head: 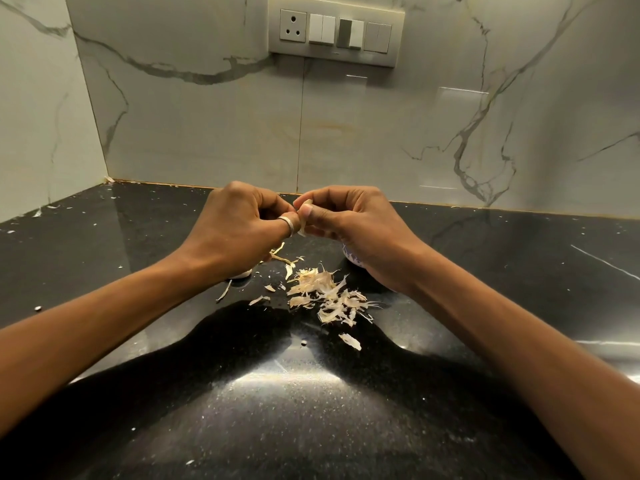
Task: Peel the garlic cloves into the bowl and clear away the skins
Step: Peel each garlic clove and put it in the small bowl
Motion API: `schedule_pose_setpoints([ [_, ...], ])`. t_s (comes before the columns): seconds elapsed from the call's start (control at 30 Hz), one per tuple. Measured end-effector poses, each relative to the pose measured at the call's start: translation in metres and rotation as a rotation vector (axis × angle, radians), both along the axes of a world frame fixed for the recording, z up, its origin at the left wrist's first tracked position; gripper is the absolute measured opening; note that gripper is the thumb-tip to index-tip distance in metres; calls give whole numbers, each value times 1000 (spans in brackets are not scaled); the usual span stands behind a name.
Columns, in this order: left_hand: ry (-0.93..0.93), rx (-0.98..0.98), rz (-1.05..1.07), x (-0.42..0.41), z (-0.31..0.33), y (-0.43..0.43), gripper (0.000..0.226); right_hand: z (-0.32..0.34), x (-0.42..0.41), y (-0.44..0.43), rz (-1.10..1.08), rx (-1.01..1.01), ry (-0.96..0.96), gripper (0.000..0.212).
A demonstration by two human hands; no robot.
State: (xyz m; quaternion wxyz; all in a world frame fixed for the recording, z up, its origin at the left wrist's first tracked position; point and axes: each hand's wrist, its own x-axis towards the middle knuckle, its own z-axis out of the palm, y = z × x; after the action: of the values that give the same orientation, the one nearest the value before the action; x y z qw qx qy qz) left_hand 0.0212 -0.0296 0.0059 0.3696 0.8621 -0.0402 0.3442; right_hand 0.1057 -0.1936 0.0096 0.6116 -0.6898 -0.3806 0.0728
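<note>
Left hand: I see the left hand raised over the far middle of the desk, fingers curled, its thumb and fingertips pinching a pale garlic clove; a silver ring sits on the thumb.
Right hand: the right hand meets it from the right, thumb and forefinger nipping the same clove, the other fingers curled under.
Clove: held in the air between the two hands, mostly hidden by the fingertips; a strip of loose skin hangs from it.
Bowl: I can make out only a sliver of a white bowl with blue pattern, directly under the right hand.
Skins: a heap of dry, papery garlic skins lies on the desk near of both hands, between the forearms, with stray flakes scattered to its left and nearer.
Under left wrist: a small white object; I cannot tell what it is.
Desk: black speckled polished stone desk.
Far side: marble-patterned wall tiles with a grey switch and socket panel.
</note>
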Motion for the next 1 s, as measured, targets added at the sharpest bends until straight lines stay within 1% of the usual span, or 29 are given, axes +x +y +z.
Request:
schedule_pose_setpoints([
  [0.33, -30, 62, 15, -3, 2, 0, 15, 0, 0, -1, 8, -20, -15, 18],
  [0.43, -28, 47, 26, -3, 2, 1, 16, 0, 0, -1, 19, -16, -2, 18],
  [0.5, -26, 43, 36, -3, 2, 0, 20, 0, -1, 0, 25, 1, 19, 18],
  [0.6, -30, 52, 34, -2, 2, 1, 12, 2, -1, -1, 38, 25, 65, 17],
  [0.83, -40, 11, 74, -1, 4, 3, 11, 6, -1, -5, 55, 102, 187, 16],
  [1.0, -65, 0, 87, 1, 3, 6, 25, 8, -1, -5, 58, 128, 241, 19],
])
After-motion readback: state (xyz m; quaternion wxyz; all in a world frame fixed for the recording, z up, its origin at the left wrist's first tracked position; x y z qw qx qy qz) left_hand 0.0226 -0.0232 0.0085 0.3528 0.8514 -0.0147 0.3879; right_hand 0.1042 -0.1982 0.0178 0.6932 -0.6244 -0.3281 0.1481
